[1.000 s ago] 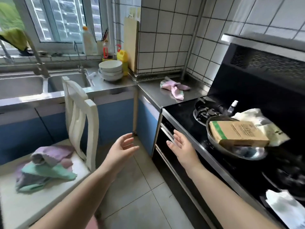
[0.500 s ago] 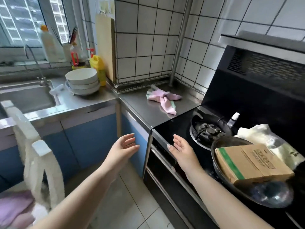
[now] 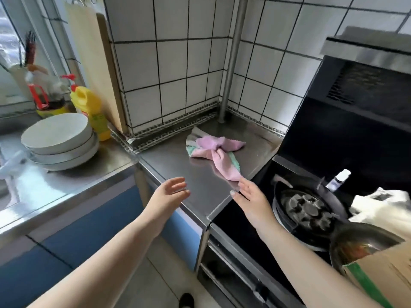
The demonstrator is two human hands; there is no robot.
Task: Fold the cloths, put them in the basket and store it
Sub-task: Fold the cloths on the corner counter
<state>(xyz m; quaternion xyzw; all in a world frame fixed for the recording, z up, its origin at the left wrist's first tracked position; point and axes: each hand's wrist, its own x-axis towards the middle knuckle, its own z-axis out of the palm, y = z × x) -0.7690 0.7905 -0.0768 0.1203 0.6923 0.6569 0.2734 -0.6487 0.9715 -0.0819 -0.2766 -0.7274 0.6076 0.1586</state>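
Crumpled pink-and-green cloth (image 3: 214, 153) on the steel tabletop (image 3: 178, 165), centre of frame, near the corner tiles. Both hands empty, fingers loose: left hand (image 3: 170, 194) short of it, right hand (image 3: 250, 195) at, perhaps touching, its near tail. Best gathered whole, clear of the gas burner (image 3: 308, 208) at lower right, then spread flat before folding.

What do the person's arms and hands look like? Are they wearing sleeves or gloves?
No gloves and no sleeves in view: both forearms are bare up to the picture's edge. The left hand and right hand show no rings, watch or bracelets. The right thumbnail looks pale.
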